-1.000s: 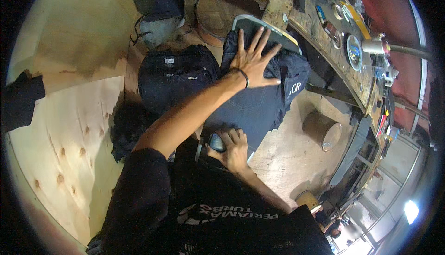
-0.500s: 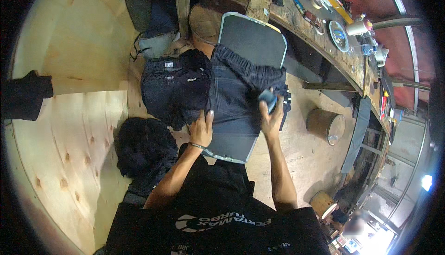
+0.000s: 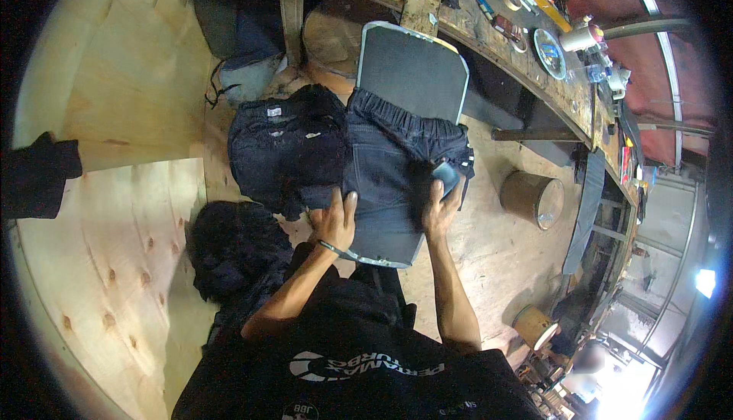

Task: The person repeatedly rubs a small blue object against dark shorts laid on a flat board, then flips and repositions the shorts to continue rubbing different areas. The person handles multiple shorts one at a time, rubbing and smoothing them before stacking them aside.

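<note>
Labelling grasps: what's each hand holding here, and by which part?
Right hand grips a small blue-grey tool by its near end. Left hand holds nothing; it lies flat on the dark shorts' left edge.

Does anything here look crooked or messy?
Mostly orderly. The dark shorts lie flat on the grey board under the left hand and right hand, but their right side looks bunched near the small blue-grey object. Dark garments lie heaped loosely to the left.

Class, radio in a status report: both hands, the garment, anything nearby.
Left hand flat on dark shorts. Right hand grips small blue tool on them. Shorts lie over grey board. Pile of dark garments alongside.
</note>
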Demonstrator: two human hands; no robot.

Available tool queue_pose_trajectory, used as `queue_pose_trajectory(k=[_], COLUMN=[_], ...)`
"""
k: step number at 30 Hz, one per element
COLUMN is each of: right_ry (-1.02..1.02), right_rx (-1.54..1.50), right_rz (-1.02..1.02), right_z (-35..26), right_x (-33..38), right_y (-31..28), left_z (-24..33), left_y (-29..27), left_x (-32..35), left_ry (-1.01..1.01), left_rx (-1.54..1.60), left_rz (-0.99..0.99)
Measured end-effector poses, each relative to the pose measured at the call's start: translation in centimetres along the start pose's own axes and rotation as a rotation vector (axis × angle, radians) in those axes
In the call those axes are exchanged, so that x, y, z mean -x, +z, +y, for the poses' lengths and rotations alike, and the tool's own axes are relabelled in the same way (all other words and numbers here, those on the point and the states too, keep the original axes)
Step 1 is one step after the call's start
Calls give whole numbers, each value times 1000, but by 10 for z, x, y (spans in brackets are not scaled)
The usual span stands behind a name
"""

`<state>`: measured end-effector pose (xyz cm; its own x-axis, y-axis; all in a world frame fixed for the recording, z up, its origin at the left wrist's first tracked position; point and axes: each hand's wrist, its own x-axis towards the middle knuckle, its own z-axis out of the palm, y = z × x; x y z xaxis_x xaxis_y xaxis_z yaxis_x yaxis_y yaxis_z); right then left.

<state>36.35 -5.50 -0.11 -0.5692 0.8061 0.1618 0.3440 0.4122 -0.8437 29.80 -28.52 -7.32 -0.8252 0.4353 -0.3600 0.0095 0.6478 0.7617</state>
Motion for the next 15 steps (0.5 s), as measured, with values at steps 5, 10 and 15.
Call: queue_pose_trajectory(k=[5, 10, 15], right_ry=[50, 86, -25], right_rx=[16, 201, 34], right_rz=[-134, -42, -69], right_z=[3, -42, -76], right_x=[-1, -106, -114], right_y=[-2, 7, -10], left_z=[8, 111, 145], left_y=[-42, -54, -41], left_x=[42, -91, -219], left_ry=[134, 346, 451], left_rx=[64, -252, -457], left_rz=[-43, 92, 202])
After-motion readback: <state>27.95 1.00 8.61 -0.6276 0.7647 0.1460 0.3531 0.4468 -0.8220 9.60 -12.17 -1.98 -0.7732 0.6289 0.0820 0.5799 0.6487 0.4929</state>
